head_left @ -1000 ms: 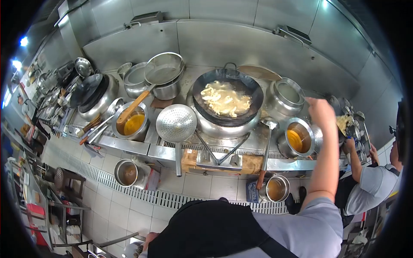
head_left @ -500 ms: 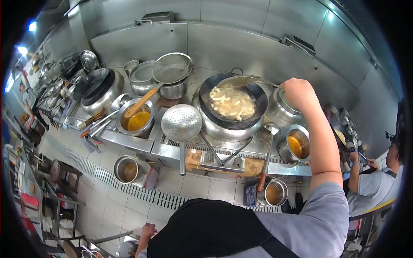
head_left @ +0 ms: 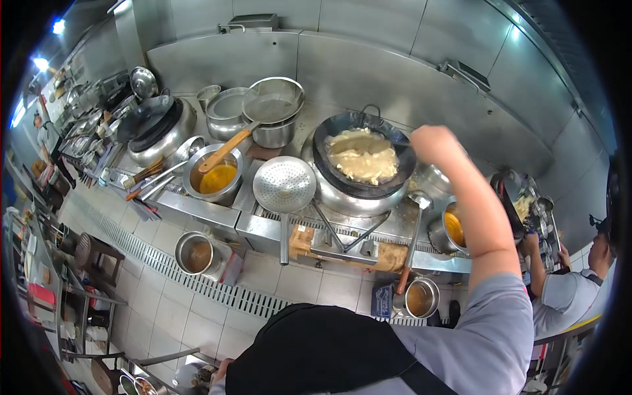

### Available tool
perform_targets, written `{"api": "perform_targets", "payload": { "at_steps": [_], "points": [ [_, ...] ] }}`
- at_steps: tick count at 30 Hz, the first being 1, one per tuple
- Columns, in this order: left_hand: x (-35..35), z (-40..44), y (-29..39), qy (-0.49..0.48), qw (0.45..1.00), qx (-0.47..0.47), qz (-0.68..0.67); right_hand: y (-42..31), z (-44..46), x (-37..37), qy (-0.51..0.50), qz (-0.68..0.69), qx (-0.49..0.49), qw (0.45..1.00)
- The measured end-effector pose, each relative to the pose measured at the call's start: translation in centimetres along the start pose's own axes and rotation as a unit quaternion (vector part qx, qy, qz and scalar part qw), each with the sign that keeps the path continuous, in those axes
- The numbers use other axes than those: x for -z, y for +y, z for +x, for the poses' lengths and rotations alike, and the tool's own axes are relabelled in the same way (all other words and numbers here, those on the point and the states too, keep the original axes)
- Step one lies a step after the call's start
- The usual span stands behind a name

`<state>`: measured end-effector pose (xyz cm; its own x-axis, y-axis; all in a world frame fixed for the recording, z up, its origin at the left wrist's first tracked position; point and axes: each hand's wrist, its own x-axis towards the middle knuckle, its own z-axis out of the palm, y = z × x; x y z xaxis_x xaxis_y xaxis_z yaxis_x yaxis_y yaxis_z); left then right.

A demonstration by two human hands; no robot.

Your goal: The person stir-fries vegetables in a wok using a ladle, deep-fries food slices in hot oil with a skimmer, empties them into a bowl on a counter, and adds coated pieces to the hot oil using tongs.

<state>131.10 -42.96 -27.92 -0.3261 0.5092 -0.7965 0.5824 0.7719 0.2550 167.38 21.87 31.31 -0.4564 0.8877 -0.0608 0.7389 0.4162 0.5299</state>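
Note:
Pale pieces of food lie in bubbling liquid in a black wok (head_left: 359, 187) on the middle burner. My right hand (head_left: 434, 145) is closed on the handle of a strainer (head_left: 368, 143), whose round head is down in the wok among the food. Only a small part of my left hand (head_left: 224, 368) shows at the lower left, beside the black apron; its fingers are hidden. A perforated ladle (head_left: 284, 184) rests left of the wok, and a long-handled ladle (head_left: 416, 214) lies to its right.
Pots of orange liquid stand at left (head_left: 217, 179) and right (head_left: 453, 227). A sieve (head_left: 273, 102) sits on a pot behind. Another wok (head_left: 148, 122) is further left. At the right edge, a co-worker (head_left: 573, 289) handles a pan. Floor pots (head_left: 196, 253) stand below the counter.
The strainer has come from behind the wok down into the food, and my right hand has moved left with it. My left hand showed more half a second ago. The view has shifted slightly.

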Motion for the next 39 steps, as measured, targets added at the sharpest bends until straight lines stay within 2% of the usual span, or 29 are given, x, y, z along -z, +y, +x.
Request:
{"api": "perform_targets", "payload": {
  "at_steps": [3,5,6,9,10,13,16,20,22,24,26,32,34,36,37,39],
  "points": [
    [0.9,0.9,1.4,0.015,1.0,-0.018,-0.001,0.7,2.1,-1.6,0.041,-0.026,-0.006,0.999],
    [1.8,1.4,2.6,0.029,0.999,-0.032,-0.009,2.3,0.8,1.7,0.01,-0.028,-0.037,0.999],
    [2.0,1.4,3.3,0.035,0.999,-0.038,-0.012,3.2,0.1,2.5,0.048,-0.045,-0.036,0.997],
    [2.7,1.4,4.4,0.043,0.998,-0.049,-0.023,2.9,-1.9,4.8,0.047,-0.012,-0.038,0.998],
    [3.0,1.2,4.9,0.043,0.997,-0.052,-0.022,2.6,-0.6,3.4,-0.001,-0.01,-0.026,1.0],
    [3.1,1.5,5.1,0.04,0.998,-0.055,-0.014,0.3,2.3,-1.5,0.026,-0.037,0.012,0.999],
    [2.3,1.5,4.5,0.029,0.998,-0.049,-0.005,3.6,2.2,0.5,0.019,-0.016,-0.04,0.999],
    [1.2,1.6,3.8,0.015,0.999,-0.035,0.0,4.5,-0.5,4.7,0.024,-0.014,-0.059,0.998],
    [1.0,1.5,3.2,0.009,0.999,-0.031,0.005,2.3,0.3,3.1,-0.003,-0.003,-0.037,0.999],
    [0.9,1.8,3.4,0.006,0.999,-0.032,0.008,-1.0,2.8,-1.9,0.001,-0.014,0.003,1.0],
    [1.1,2.0,3.6,0.012,0.999,-0.035,0.006,-1.8,3.7,-3.0,0.055,0.013,0.003,0.998],
    [1.7,1.7,4.8,0.033,0.998,-0.044,-0.013,3.3,0.5,3.0,0.009,0.031,-0.078,0.996],
    [1.5,1.3,4.7,0.031,0.999,-0.041,-0.012,2.5,1.0,1.9,0.014,0.063,-0.087,0.994],
    [1.1,1.2,4.1,0.024,0.999,-0.036,-0.004,0.0,3.3,-2.2,-0.002,0.052,-0.051,0.997],
    [0.9,1.2,3.9,0.021,0.999,-0.034,-0.003,-0.6,4.7,-5.2,0.049,0.064,-0.056,0.995],
    [0.7,1.0,3.2,0.018,0.999,-0.027,-0.002,0.8,4.0,-4.7,0.039,0.093,-0.091,0.991]
  ]
}}
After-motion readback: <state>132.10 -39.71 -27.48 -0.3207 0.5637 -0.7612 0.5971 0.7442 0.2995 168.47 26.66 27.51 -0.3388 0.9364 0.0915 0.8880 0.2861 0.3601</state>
